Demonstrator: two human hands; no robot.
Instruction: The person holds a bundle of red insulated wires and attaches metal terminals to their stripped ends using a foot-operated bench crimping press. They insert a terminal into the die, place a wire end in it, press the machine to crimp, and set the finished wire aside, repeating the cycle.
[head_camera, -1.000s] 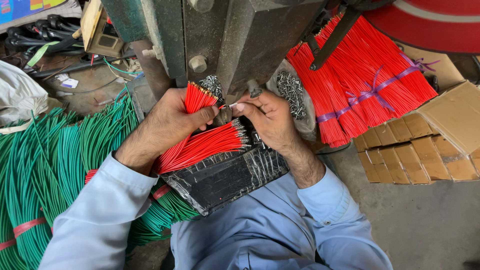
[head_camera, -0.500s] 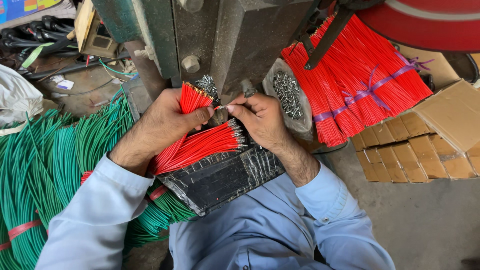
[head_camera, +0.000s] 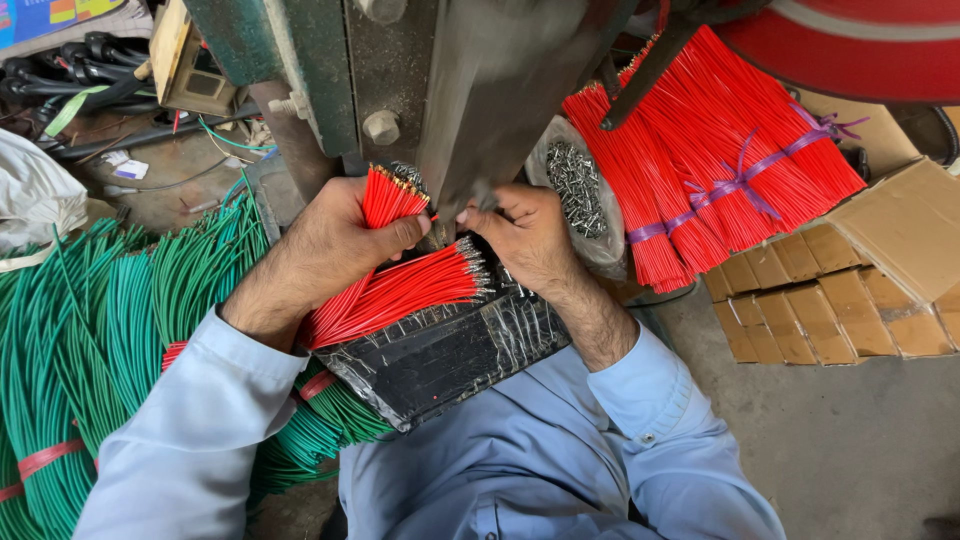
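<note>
Left hand (head_camera: 335, 235) clamped round bunch of red wires (head_camera: 388, 196), metal-tipped ends poking up past thumb. Right hand (head_camera: 525, 235) pinched shut at base of green press machine (head_camera: 400, 80), whatever's in fingertips too small to tell. Second red bunch (head_camera: 400, 292) lying on black tray (head_camera: 440, 355) just below both hands. Green wire bundles (head_camera: 110, 320) off left, tied red bundles (head_camera: 710, 170) and cardboard boxes (head_camera: 830, 300) off right.

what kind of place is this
Probably a small workshop that makes wire leads: a green metal press machine, tied bundles of cut red wires, heaps of green wires, and a left hand gripping red wires.
</note>
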